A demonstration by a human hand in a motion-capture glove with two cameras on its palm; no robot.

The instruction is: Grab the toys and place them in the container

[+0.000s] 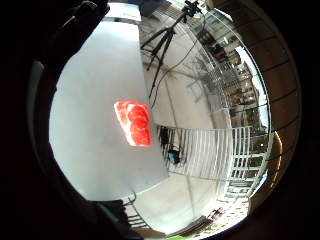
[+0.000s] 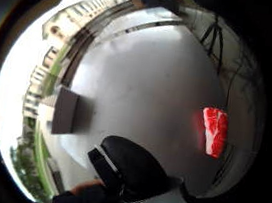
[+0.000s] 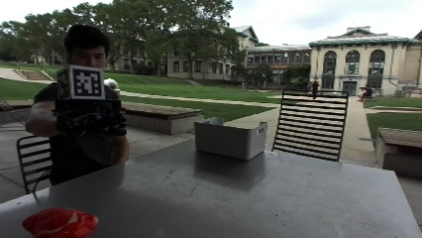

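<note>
The toy (image 3: 60,223), a red-and-white piece like a slab of meat, lies untouched on the desk (image 3: 217,198) near its edge, on the person's side. The grip (image 3: 89,121), the gloved right hand, is raised in the air above the desk's edge; whether its fingers are spread or curled I cannot tell, since the rig on it hides them. It holds nothing that shows. Both palm views look down on the toy from well above, with bare desk around it. The container (image 3: 231,139), a grey open box, stands well apart from the toy, further along the desk in front of a black slatted chair (image 3: 310,124).

The risk from here, as I judge it: the toy sits close to the edge, so a descent that lands off-centre could nudge it over the side. Its rounded, glossy top may also slip out of a shallow pinch during the long carry to the container.
</note>
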